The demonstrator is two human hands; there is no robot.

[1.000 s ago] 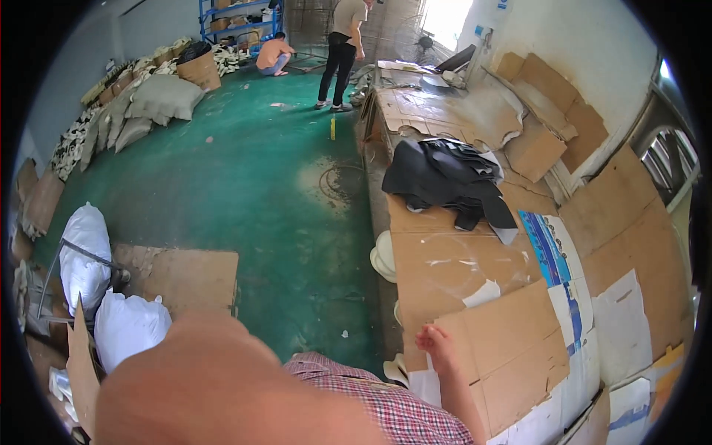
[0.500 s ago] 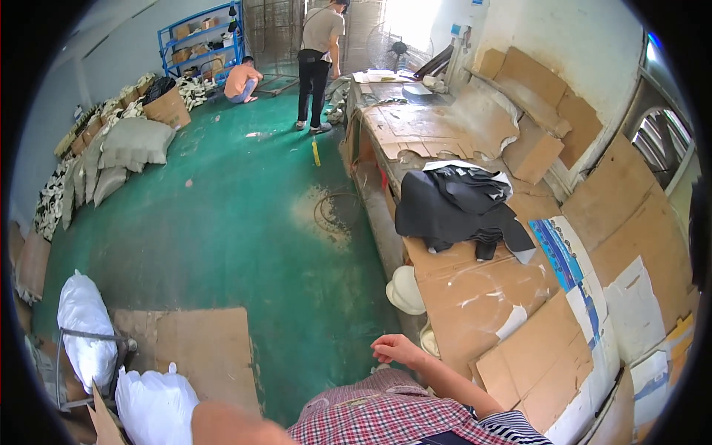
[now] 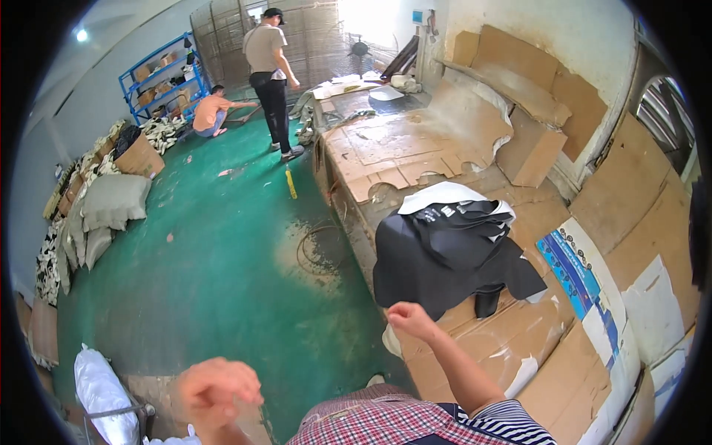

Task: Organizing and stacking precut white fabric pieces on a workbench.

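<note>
My right hand (image 3: 412, 320) is closed in a loose fist with nothing visible in it. It hovers at the near edge of a stack of dark sheets (image 3: 437, 267), which looks like cut fabric or leather; I cannot tell whether they touch. A white layer (image 3: 443, 194) shows at the stack's far side. The stack lies on a cardboard-covered workbench (image 3: 475, 337). At the lower left, my left hand (image 3: 219, 389) is raised above the floor, slightly blurred. Its fingers are loosely bent and apart, holding nothing I can see.
White plastic bags (image 3: 104, 397) stand by a metal frame at lower left. Grey sacks (image 3: 115, 200) are piled along the left wall. One person (image 3: 268, 74) stands beyond the bench; another (image 3: 211, 113) crouches near a blue shelf (image 3: 159, 78). A wire ring (image 3: 319, 248) lies on the green floor (image 3: 200, 274).
My view has moved forward, so the dark stack is nearer. My right hand has risen toward the stack's near edge. My left hand has come further into view. The standing person's legs have shifted.
</note>
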